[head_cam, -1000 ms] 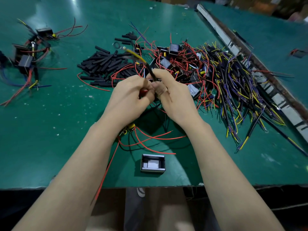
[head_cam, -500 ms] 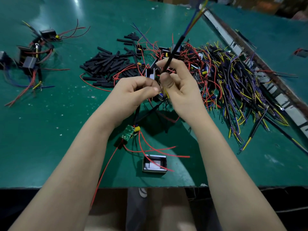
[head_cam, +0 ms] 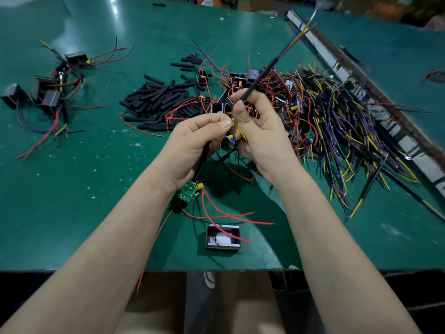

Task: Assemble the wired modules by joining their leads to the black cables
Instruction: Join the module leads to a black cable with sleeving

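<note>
Above the table (head_cam: 72,189), right hand's (head_cam: 262,131) grip clenching black cable (head_cam: 261,77), up-right.

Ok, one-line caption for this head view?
Both hands, left and right, hold a black cable and yellow lead above the green table.

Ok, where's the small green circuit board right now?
In the head view, the green circuit board hangs just below the left hand, near centre, above the open black housing on the green table.
</note>
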